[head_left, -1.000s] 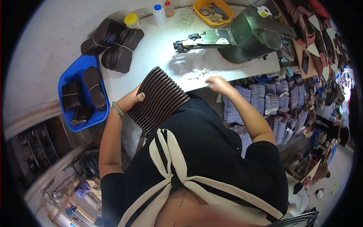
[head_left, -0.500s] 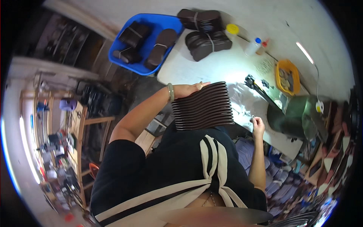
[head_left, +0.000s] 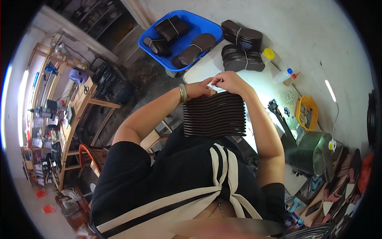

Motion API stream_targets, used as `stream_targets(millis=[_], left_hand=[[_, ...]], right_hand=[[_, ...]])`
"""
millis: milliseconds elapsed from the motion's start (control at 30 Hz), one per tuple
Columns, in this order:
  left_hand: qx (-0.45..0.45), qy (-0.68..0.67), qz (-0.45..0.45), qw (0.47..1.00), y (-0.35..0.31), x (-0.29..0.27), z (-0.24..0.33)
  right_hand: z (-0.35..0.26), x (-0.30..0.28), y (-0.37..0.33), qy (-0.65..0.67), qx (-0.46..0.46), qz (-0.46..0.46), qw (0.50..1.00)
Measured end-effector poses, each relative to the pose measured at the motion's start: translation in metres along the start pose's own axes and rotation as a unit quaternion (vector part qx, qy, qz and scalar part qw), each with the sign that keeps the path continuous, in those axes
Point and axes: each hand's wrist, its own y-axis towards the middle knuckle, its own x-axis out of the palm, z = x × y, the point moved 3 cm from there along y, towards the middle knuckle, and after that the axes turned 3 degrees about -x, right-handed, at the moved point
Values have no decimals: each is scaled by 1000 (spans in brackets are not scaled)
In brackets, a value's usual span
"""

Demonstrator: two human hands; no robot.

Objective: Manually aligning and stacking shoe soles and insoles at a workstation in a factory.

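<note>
Crosswise, the dark sole stack [head_left: 215,116] lies, long axis left-to-right; the left hand [head_left: 198,90] grasps its far edge; right hand [head_left: 231,82]: grip indeterminable.

L hand [head_left: 199,91] holds a stack of dk brown soles [head_left: 215,115] at its upper edge; R hand [head_left: 230,83] just beside, fingertips nr L's. White tabletop [head_left: 198,75] behind, w/ 2 banded bundles [head_left: 240,59], yellow-lid jar [head_left: 268,54], blue-cap btl [head_left: 283,75], yellow basket [head_left: 313,119] & green machine [head_left: 306,153]. Blue tub [head_left: 191,28] nr tabletop's L end, w/ 3 banded bundles inside.
</note>
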Motion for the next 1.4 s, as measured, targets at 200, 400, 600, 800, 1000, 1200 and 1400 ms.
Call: stream_targets(millis=[200,400,600,800,1000,1200,1400], left_hand=[[-21,-33,41,998,-22,-48,-12],[-33,-46,53,997,-24,-110,-7],[-22,-148,36,988,-9,-247,-18],[-89,-326,62,939,-31,-363,-20],[-40,-258,40,964,-22,-433,-29],[-105,-117,6,988,47,-490,2],[-113,-26,-2,993,182,-531,19]], right_hand=[[-17,-4,56,-83,21,-78,993],[-34,-42,110,-297,149,-231,914],[50,0,169,66,249,-264,929],[56,101,170,460,203,-146,852],[23,149,298,486,254,14,836],[46,147,367,556,272,223,753],[146,115,422,476,301,433,704]])
